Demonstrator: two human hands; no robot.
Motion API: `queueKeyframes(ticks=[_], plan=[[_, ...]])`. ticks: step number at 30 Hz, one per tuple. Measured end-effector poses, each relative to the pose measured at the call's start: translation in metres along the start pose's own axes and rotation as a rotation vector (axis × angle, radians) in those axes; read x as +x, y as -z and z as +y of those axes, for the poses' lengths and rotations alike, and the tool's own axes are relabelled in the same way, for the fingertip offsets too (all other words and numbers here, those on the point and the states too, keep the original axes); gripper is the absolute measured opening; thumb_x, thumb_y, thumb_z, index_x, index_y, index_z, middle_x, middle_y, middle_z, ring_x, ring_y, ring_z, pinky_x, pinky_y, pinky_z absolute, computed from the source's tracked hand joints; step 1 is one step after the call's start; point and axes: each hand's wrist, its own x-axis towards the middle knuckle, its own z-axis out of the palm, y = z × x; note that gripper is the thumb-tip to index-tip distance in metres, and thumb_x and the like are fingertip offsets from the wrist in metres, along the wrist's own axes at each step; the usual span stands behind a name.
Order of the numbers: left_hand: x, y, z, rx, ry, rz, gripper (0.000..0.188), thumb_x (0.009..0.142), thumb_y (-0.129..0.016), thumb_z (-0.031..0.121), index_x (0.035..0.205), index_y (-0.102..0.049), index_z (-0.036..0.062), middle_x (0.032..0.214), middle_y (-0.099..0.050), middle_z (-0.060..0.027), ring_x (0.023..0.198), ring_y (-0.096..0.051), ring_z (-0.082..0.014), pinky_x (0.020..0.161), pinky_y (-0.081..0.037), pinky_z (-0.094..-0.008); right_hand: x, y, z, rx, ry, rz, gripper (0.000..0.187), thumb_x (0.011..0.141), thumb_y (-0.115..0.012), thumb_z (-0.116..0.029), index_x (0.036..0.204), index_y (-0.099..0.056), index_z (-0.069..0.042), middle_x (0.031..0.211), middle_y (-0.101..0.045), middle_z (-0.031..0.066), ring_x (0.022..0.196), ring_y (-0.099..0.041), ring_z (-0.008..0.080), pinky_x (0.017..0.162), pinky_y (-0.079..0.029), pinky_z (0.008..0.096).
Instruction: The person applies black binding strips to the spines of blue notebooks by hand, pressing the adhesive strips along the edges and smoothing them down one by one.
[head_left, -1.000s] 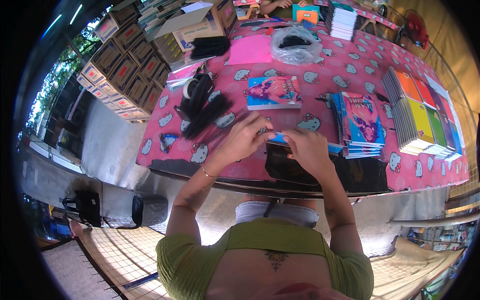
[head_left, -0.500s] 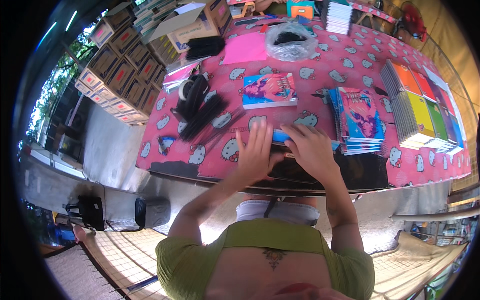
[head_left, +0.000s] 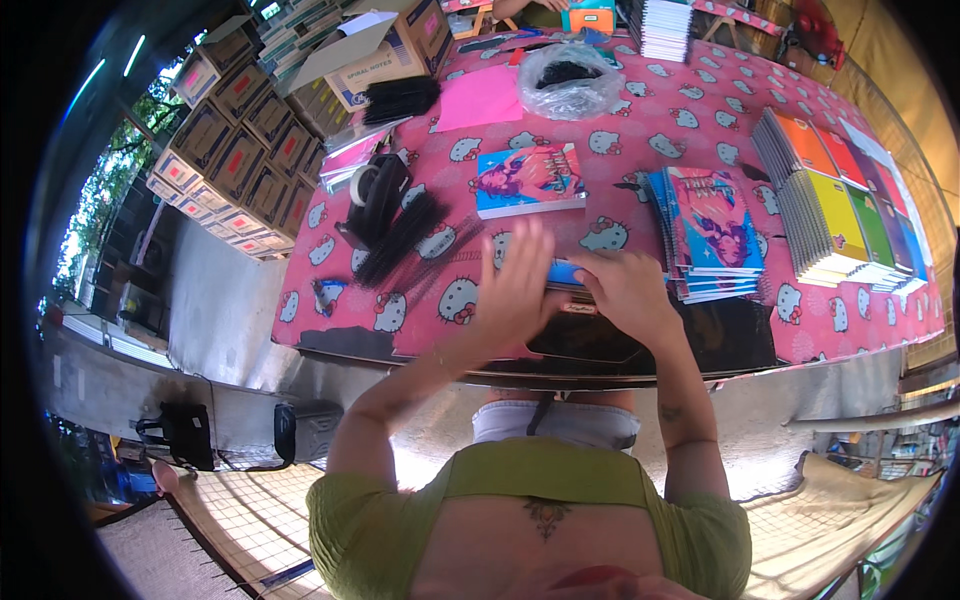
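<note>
At the near edge of the table, my right hand [head_left: 627, 292] grips a thin blue notebook [head_left: 564, 272], mostly hidden under my fingers. My left hand [head_left: 516, 280] lies beside its left end with fingers stretched out, slightly blurred. A thin dark spiral coil [head_left: 464, 256] runs out to the left of that hand; whether the fingers touch it I cannot tell. Just beyond my hands is a pile of blue and pink covered pads [head_left: 530, 180]. Right of my right hand stands a stack of spiral notebooks [head_left: 712, 225] with similar covers.
Loose black coils [head_left: 405, 240] and a tape dispenser [head_left: 378, 195] lie to the left, near a small tool [head_left: 326, 295]. Farther back are an open carton [head_left: 390, 65] and a plastic bag [head_left: 570, 85]. Colourful notebooks [head_left: 835, 215] stand at right. Another person's hand [head_left: 512, 8] shows at the far edge.
The left hand's fingers have shifted slightly up and right beside the notebook. My right hand keeps its hold. The whole view has shifted a little.
</note>
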Motion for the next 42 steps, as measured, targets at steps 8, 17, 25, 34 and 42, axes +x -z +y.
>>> queueKeyframes(ticks=[8, 17, 25, 34, 42], plan=[[0.003, 0.003, 0.009, -0.144, -0.044, -0.045, 0.089, 0.092, -0.06, 0.05, 0.152, -0.03, -0.0097, 0.16, -0.025, -0.0327, 0.152, -0.022, -0.0474, 0.118, -0.012, -0.0675, -0.002, -0.006, 0.002, -0.06, -0.012, 0.0, 0.025, 0.09, -0.068, -0.021, 0.113, -0.065, -0.011, 0.08, -0.071, 0.0113, 0.073, -0.069, 0.0321, 0.071, -0.051, 0.0451], [-0.016, 0.004, 0.027, -0.136, -0.071, -0.115, 0.084, 0.093, -0.062, 0.046, 0.151, -0.033, -0.0075, 0.156, -0.034, -0.029, 0.149, -0.029, -0.0434, 0.118, -0.015, -0.0654, -0.036, 0.023, 0.013, 0.179, -0.114, 0.181, 0.056, 0.079, -0.08, -0.007, 0.129, -0.055, -0.007, 0.106, -0.072, 0.0115, 0.105, -0.068, 0.0275, 0.091, -0.051, 0.0396], [0.047, 0.043, -0.003, -0.27, -0.198, -0.165, 0.049, 0.095, -0.064, 0.032, 0.132, -0.058, 0.0008, 0.128, -0.062, -0.0178, 0.123, -0.058, -0.0326, 0.118, -0.022, -0.0588, -0.059, -0.032, 0.049, 0.952, -0.338, 0.298, 0.02, 0.087, -0.079, -0.006, 0.105, -0.071, 0.0, 0.097, -0.073, 0.0048, 0.088, -0.064, 0.0079, 0.08, -0.05, 0.0243], [0.037, 0.02, 0.027, -0.096, -0.019, 0.103, 0.088, 0.093, -0.063, 0.048, 0.15, -0.033, -0.0103, 0.161, -0.024, -0.0325, 0.153, -0.019, -0.0456, 0.118, -0.013, -0.0666, -0.052, -0.049, 0.028, 0.816, -0.339, 0.452, 0.031, 0.085, -0.082, -0.006, 0.11, -0.065, 0.001, 0.092, -0.072, 0.006, 0.082, -0.065, 0.0089, 0.075, -0.052, 0.0258], [0.038, 0.013, 0.032, 0.025, -0.014, 0.097, 0.09, 0.093, -0.06, 0.052, 0.152, -0.031, -0.0093, 0.158, -0.029, -0.0339, 0.152, -0.021, -0.0458, 0.118, -0.014, -0.0656, -0.05, -0.062, 0.031, 0.878, -0.315, 0.451, 0.039, 0.086, -0.079, -0.005, 0.114, -0.052, -0.003, 0.094, -0.067, 0.0084, 0.087, -0.064, 0.0103, 0.076, -0.052, 0.0274]])
